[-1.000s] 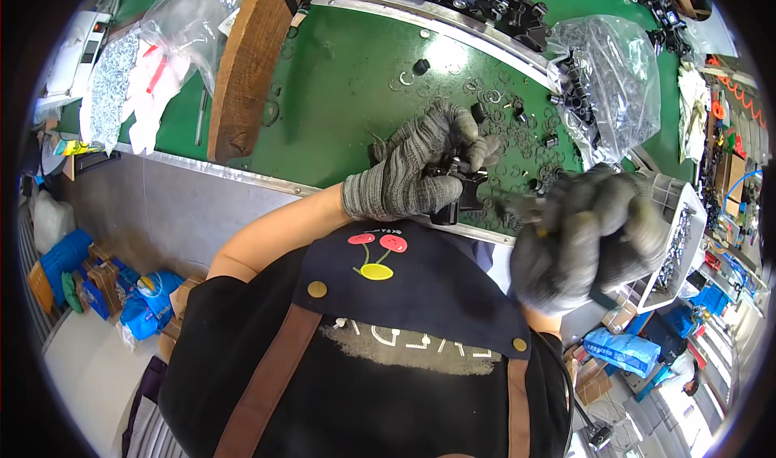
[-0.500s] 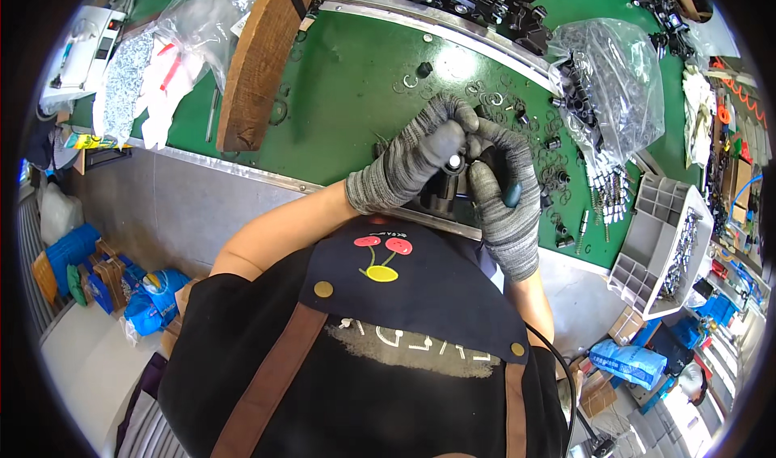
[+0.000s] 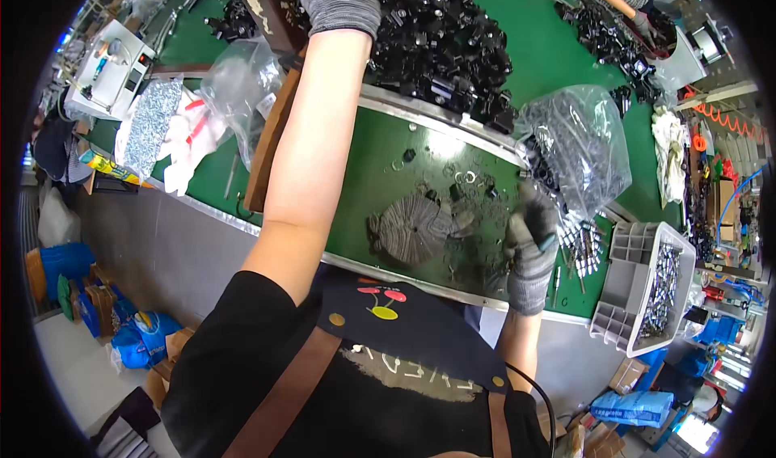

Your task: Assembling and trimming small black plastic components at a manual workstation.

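Note:
My left hand [image 3: 341,4], in a grey striped knit glove, reaches far out to the upper edge, beside a heap of black metal parts [image 3: 440,46]. Its fingers run into the edge and the dark beam, so what they hold is hidden. Low over the right of the green work surface is my right hand [image 3: 532,252], also gloved. Its fingers are smeared by motion near the clear plastic bag [image 3: 584,147]; a dark teal bit shows at its palm. Between the hands lies a round, grey striped shape [image 3: 412,230] whose kind I cannot make out.
Small rings and black caps [image 3: 409,155] lie scattered on the green surface [image 3: 364,159]. A metal rail [image 3: 436,117] crosses behind them. A wooden board [image 3: 275,126] stands at the left, and a grey bin [image 3: 622,296] of metal pins at the right. Another person's hand [image 3: 643,23] works far right.
My hands have parted. The left one has gone from the middle up to the far parts heap; the right one has shifted toward the bag. The view has moved, showing more of the heap.

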### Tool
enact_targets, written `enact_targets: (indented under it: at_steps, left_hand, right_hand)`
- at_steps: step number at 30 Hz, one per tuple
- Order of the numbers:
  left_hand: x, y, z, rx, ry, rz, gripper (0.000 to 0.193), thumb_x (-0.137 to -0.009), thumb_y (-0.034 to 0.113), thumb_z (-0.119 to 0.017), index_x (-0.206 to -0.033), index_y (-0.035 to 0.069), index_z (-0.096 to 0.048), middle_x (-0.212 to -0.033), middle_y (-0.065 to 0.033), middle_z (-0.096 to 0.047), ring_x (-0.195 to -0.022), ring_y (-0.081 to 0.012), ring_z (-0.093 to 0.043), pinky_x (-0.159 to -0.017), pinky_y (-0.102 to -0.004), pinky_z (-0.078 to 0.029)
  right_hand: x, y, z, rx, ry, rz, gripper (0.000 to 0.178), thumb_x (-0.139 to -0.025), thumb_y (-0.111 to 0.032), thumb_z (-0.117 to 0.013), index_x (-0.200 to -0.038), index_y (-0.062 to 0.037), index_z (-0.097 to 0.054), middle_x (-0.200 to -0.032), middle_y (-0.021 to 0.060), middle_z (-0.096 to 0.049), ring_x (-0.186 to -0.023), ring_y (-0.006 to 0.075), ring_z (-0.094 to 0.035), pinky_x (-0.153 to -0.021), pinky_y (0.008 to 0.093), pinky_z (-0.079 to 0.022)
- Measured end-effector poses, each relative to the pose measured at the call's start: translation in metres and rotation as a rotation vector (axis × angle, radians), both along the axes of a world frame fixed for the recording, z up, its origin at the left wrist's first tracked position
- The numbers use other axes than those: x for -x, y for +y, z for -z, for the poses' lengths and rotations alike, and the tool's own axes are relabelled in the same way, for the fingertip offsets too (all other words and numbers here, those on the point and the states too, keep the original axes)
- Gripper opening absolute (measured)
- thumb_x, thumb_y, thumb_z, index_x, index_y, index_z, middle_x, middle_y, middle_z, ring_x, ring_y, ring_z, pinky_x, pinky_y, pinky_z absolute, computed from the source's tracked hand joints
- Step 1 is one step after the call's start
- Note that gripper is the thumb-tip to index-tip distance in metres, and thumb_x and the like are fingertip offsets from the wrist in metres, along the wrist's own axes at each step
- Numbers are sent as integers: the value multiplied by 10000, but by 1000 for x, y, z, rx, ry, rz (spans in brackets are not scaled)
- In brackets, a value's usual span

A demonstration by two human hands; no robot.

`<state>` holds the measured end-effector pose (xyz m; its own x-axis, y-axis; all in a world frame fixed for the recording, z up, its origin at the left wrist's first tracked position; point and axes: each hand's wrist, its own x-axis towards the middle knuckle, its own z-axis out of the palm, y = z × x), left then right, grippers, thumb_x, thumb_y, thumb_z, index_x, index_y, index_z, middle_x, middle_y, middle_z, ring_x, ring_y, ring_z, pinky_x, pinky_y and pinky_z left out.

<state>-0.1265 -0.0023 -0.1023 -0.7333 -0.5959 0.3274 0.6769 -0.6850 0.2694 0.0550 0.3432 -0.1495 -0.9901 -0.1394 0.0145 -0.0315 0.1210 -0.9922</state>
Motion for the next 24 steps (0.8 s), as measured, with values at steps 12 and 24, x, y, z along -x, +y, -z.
enact_targets:
  at_steps: [12,24]
  left_hand:
    - [-33,128,41,2182,-203,-140,562,-830,328,-729,-1305,67,-579,-1353,-173,-537,-1264,-328,-499,-1070,-420,-402]
    - [-209,-68,-28,1773,-856,-943,653,-811,116,-755,-1398,27,-483,-1361,-140,-556,-1232,-267,-545,-1026,-419,-462]
  right_hand:
    - [-16,-8,10,-208,162,-168,388,-876,-81,-675,-1256,-50,-609,-932,-12,-549,-819,97,-517,-761,240,-461]
    - [17,3,10,-175,116,-114,366,-855,-26,-682,-1216,-61,-634,-838,14,-496,-760,136,-472,-735,279,-443]
